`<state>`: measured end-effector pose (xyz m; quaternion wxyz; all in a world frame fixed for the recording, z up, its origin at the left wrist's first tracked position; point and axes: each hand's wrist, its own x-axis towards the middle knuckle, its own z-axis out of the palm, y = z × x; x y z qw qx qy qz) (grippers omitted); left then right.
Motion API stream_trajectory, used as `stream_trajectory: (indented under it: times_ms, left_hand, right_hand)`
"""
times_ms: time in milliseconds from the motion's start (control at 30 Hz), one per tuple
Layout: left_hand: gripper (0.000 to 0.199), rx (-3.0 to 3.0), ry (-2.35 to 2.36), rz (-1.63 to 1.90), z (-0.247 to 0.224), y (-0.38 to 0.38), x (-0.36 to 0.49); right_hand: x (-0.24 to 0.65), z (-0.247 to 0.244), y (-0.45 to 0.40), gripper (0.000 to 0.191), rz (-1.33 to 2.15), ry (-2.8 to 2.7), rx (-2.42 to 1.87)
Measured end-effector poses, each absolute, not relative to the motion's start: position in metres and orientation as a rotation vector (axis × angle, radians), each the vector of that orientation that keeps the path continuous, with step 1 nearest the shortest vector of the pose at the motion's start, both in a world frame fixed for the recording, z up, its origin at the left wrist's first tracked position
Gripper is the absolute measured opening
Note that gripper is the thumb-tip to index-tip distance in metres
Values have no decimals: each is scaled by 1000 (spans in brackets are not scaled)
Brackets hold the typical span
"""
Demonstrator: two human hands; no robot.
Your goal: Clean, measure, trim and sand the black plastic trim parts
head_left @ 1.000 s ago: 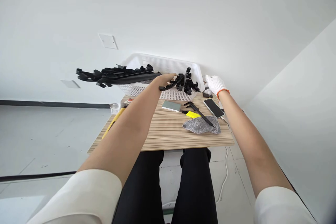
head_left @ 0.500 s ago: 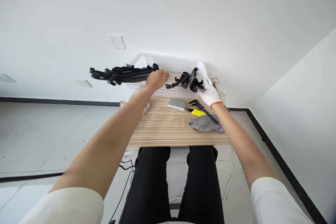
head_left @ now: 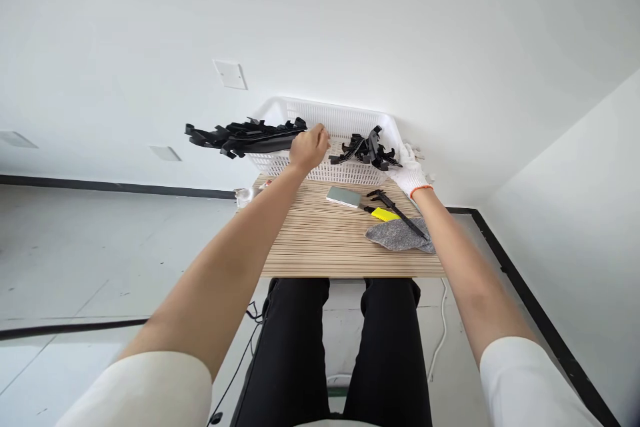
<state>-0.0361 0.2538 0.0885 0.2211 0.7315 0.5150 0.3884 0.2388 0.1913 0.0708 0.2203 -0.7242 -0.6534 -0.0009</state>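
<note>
A white perforated plastic basket sits at the back of the small table. My left hand, bare, is closed above its middle, at the right end of a bundle of long black plastic parts. The bundle reaches out past the basket's left side. Whether my fingers grip one of these parts is hidden. A tangle of shorter black plastic parts lies in the right half. My right hand, in a white knit glove with an orange cuff, is closed around the basket's right rim, beside the tangle; its fingertips are partly hidden.
On the slatted tabletop are a grey-green block, a black caliper, a yellow-handled tool and a grey cloth. Crumpled white material lies at the left edge. The wall stands close behind the basket.
The whole view has shifted slightly to the left, so things appear farther right. Both hands keep nearly the same places at the basket; the left end of the long bundle has swung slightly right.
</note>
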Motion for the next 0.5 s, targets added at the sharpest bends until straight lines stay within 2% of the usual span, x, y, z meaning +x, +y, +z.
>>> stream_trajectory:
  times_ms: [133, 233, 300, 400, 500]
  left_hand:
    - [28, 1916, 1205, 1629, 118, 236, -48]
    - [21, 1827, 918, 1991, 177, 213, -74]
    - [17, 1939, 836, 2067, 221, 194, -99]
    - [27, 2311, 1011, 1738, 260, 169, -140]
    - [41, 2610, 1535, 1002, 250, 163, -173]
  right_hand:
    - [240, 72, 170, 99, -46, -1765, -2089]
    - [247, 77, 146, 89, -116, -1752, -2151]
    - [253, 88, 131, 79, -211, -1680, -2188]
    - [248, 120, 116, 62, -398, -1460, -2211]
    - [208, 165, 112, 53, -581, -1445, -1996]
